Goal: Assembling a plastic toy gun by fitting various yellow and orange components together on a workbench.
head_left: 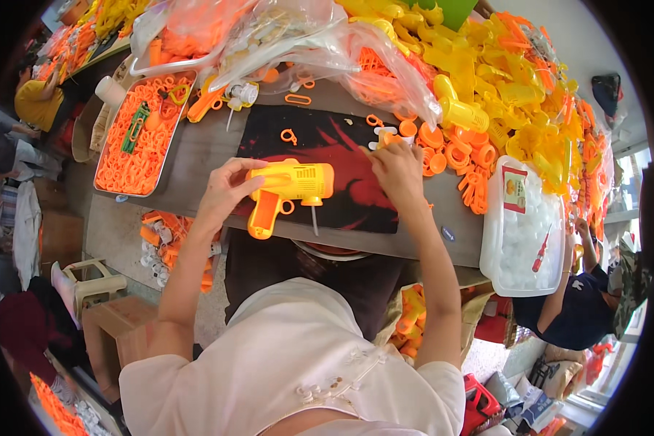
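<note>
The left hand [225,190] covered the rear of the yellow toy gun [287,190], so that part could not be seen. What the right hand [398,168] pinched was too small to tell. The bags [291,36] blurred the parts inside them. The tray [139,132] hid its lowest rings, and the yellow pile [516,80] ran past the top edge.

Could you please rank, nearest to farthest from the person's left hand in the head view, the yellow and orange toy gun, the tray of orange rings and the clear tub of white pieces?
From the left hand:
1. Yellow and orange plastic toy gun, in its grip, table centre.
2. Metal tray of orange plastic rings, to the left.
3. Clear plastic tub of white pieces, far right.
</note>
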`<action>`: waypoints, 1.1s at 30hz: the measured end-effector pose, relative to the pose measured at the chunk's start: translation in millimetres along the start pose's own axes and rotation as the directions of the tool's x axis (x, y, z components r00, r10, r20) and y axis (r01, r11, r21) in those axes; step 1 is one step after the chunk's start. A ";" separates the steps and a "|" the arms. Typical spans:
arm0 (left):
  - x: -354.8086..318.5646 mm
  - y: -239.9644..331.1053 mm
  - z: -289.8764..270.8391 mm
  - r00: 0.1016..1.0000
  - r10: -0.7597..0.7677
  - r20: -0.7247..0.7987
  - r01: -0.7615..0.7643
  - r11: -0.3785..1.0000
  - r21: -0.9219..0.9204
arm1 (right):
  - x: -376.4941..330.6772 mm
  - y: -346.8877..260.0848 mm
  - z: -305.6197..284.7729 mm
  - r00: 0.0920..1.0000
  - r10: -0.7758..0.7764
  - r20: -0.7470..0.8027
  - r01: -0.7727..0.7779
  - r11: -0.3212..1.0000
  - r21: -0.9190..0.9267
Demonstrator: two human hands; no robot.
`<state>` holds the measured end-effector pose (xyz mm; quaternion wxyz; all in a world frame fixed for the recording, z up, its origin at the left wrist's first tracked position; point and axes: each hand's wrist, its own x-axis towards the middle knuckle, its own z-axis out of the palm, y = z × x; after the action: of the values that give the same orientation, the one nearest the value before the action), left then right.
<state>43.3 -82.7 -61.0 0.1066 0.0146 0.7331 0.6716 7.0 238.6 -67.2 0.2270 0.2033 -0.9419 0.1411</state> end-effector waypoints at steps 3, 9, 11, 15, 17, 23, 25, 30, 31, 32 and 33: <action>20.8 -0.7 33.4 0.984 0.165 0.068 -0.172 0.978 0.118 | -9.1 4.6 -17.7 0.905 0.399 0.146 -0.408 0.717 0.565; 47.0 20.8 100.9 0.755 0.632 0.175 -0.616 0.593 0.518 | -16.9 -15.4 -63.3 0.714 0.529 0.458 -0.633 0.209 0.746; 44.8 46.2 123.8 0.783 0.596 0.179 -0.610 0.678 0.411 | -21.4 -19.3 -62.6 0.740 0.514 0.433 -0.582 0.167 0.796; 48.2 60.0 144.4 0.904 0.357 0.236 -0.372 0.928 0.022 | -31.1 -28.4 -55.4 0.758 0.456 0.466 -0.580 0.145 0.802; 48.6 59.0 144.1 0.939 0.311 0.146 -0.299 0.949 -0.102 | -33.8 -35.7 -54.0 0.765 0.522 0.376 -0.565 0.264 0.782; 48.9 65.9 134.9 0.893 0.354 0.276 -0.372 0.928 0.013 | -7.3 -40.4 -68.2 0.905 0.424 -0.024 -0.303 0.685 0.663; 49.9 72.8 131.0 0.883 0.310 0.352 -0.359 0.930 0.080 | -4.7 -37.9 -72.1 0.929 0.368 -0.043 -0.255 0.719 0.646; 49.9 70.1 116.9 0.762 0.433 0.482 -0.628 0.676 0.385 | -8.7 -29.1 -79.9 0.958 0.258 0.128 -0.286 0.810 0.511; 48.6 69.2 113.3 0.772 0.454 0.445 -0.625 0.667 0.404 | -12.0 -28.6 -79.0 0.958 0.254 0.132 -0.285 0.810 0.512; 48.1 68.5 111.2 0.775 0.476 0.415 -0.627 0.659 0.416 | -18.2 -27.0 -77.5 0.923 0.348 0.164 -0.378 0.743 0.552; 48.8 59.4 104.6 0.776 0.477 0.414 -0.627 0.659 0.415 | -23.5 -24.5 -73.5 0.880 0.431 0.201 -0.460 0.664 0.589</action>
<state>6.8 33.7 -17.0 -0.0144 0.3582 0.8271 0.4328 64.2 250.9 -11.3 0.0850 0.0330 -0.8672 0.4894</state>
